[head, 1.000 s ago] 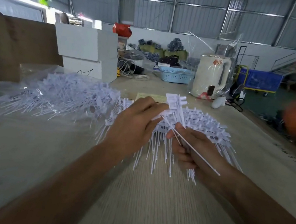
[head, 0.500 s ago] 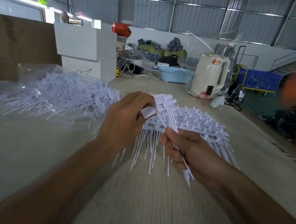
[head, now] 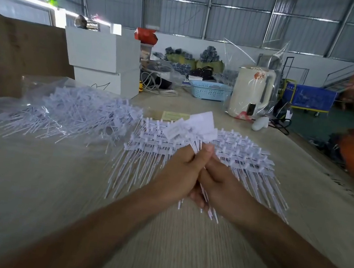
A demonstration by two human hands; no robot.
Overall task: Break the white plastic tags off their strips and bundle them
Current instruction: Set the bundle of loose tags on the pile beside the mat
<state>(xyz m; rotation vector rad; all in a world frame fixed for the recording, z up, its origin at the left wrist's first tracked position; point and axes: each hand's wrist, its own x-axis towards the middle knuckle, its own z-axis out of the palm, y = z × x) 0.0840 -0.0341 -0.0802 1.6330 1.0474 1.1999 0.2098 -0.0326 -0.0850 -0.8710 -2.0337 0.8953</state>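
Two hands — left hand (head: 180,171), right hand (head: 221,184) — gripping one tag bundle (head: 191,130), tag strips (head: 244,153) behind, loose pile (head: 78,114) left

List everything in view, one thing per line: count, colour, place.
held bundle of tags: one, white, raised in both hands
tag strips: several, white, fanned on table behind hands
loose tag pile: one, white, table left
boxes: two, white, stacked back left
basket: one, light blue, back centre
kettle: one, cream, back right, plastic-wrapped
table: one, pale wood grain
left hand: one, grips tag stems
right hand: one, grips tag stems
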